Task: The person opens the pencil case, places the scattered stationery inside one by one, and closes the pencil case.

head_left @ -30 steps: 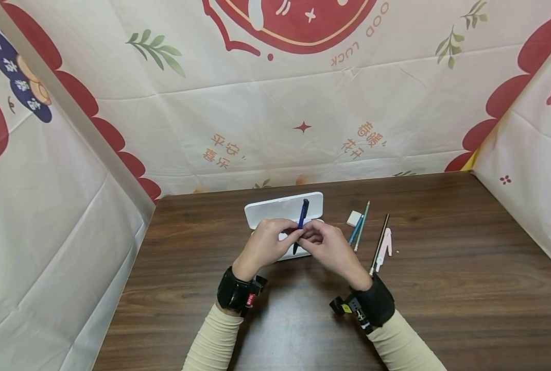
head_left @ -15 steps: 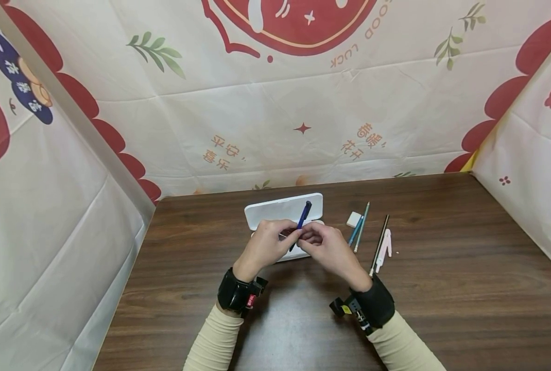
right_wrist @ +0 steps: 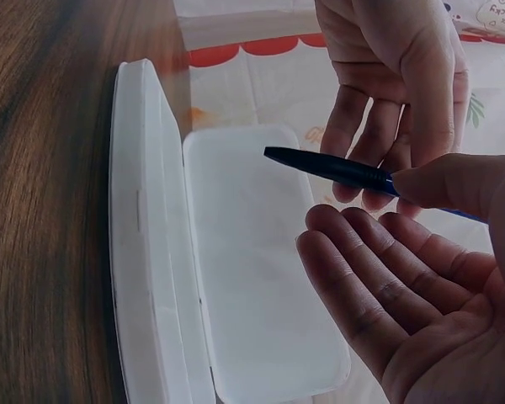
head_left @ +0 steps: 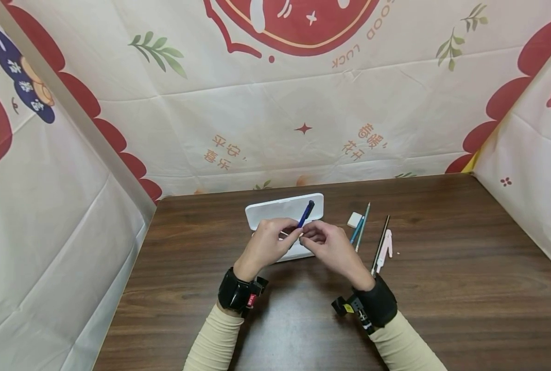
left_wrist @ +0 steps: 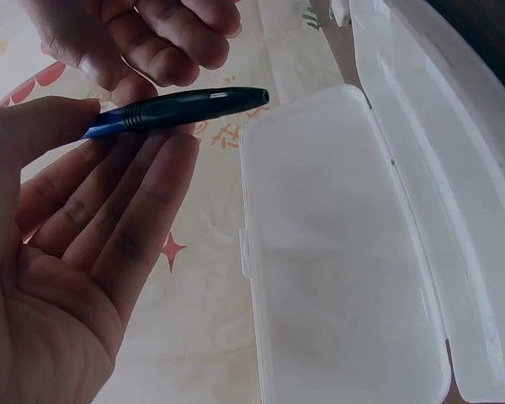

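Between both hands, a blue pen [head_left: 306,213] with a dark grip and tip slants over an open white pencil case [head_left: 257,214]. My left hand [head_left: 270,240] pinches its barrel between thumb and fingers, the other fingers nearly straight. From the opposite side my right hand [head_left: 328,245] meets it, its thumb lying along the pen and fingers below. In the left wrist view the pen [left_wrist: 177,109] points its dark tip toward the case [left_wrist: 337,252]. The right wrist view shows that tip too, above the pale inside of the case [right_wrist: 252,278]. Fingers partly hide the barrel in the head view.
Right of the case lie a white eraser [head_left: 355,220], a blue pencil-like stick [head_left: 357,231] and a light green pencil [head_left: 364,225]. Farther right are a dark pencil [head_left: 381,242] and a white hinged two-legged tool [head_left: 386,250]. Printed cloth [head_left: 275,108] walls off the brown table [head_left: 201,221].
The pen has turned from nearly upright to a slant, its clip end swinging right and its lower tip passing behind my left hand. My right hand has shifted slightly right.
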### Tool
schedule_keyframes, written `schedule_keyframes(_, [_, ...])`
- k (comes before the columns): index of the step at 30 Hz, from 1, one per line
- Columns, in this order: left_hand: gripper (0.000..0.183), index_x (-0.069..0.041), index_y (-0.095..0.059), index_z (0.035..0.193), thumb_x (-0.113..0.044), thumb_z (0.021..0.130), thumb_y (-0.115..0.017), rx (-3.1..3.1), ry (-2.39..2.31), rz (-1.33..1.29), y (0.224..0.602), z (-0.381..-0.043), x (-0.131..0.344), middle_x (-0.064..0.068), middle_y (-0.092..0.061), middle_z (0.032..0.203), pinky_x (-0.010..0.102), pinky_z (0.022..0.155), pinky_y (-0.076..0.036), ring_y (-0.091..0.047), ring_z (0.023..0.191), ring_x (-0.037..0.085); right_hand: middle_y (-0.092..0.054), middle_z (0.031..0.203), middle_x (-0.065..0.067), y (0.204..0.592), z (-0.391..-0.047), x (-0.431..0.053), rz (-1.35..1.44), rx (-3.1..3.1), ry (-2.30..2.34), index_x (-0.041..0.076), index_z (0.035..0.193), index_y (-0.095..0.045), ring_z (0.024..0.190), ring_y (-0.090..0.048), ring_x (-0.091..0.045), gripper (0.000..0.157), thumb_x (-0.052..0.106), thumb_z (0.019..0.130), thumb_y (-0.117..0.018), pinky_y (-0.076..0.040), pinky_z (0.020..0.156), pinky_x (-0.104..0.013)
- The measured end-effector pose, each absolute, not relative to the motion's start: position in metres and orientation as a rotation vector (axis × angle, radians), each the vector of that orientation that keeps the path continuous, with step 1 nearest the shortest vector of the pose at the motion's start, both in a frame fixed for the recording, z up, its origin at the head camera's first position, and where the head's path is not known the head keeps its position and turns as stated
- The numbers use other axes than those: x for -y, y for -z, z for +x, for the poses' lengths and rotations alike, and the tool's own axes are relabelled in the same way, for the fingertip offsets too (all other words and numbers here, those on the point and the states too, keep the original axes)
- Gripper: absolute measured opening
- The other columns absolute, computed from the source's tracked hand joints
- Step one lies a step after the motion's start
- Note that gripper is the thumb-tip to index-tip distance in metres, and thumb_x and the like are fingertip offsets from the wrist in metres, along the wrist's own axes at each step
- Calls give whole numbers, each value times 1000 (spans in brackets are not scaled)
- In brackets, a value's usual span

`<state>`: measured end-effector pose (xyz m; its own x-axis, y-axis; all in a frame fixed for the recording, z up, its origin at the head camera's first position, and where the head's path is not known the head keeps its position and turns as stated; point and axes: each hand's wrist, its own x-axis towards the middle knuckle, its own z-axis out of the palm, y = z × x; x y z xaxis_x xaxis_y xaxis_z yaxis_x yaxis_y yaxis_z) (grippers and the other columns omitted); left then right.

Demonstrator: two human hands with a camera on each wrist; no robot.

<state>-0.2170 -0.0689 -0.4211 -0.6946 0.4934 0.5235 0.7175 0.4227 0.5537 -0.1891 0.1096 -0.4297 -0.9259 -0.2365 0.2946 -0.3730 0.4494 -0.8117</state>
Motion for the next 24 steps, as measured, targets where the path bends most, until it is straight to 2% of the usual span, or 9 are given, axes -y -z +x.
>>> schedule_keyframes(9, [12, -4, -72, 91, -12, 88, -64, 2419, 1142, -1042, 421, -217, 69, 5, -73, 84, 20, 63, -57, -65, 73, 5, -71, 90, -11, 429, -190, -113, 507, 2584, -1455, 3, 102, -66, 78, -67, -17, 21, 17, 87, -67, -59, 70, -41])
schedule_keyframes(15, [11, -5, -72, 91, -12, 88, -64, 2419, 1137, -1033, 421, -218, 71, 5, -73, 85, 19, 64, -56, -65, 73, 4, -70, 91, -18, 418, -183, -109, 481, 2596, -1465, -5, 103, -64, 79, -67, -25, 22, 11, 87, -65, -58, 71, -47])
schedule_keyframes(24, [11, -1, -72, 92, -8, 87, -64, 2401, 1132, -1030, 422, -221, 73, 7, -73, 84, 25, 63, -59, -66, 72, 7, -71, 87, -10, 425, -190, -119, 487, 2579, -1458, 1, 101, -66, 77, -66, -16, 20, 16, 87, -65, -58, 71, -42])
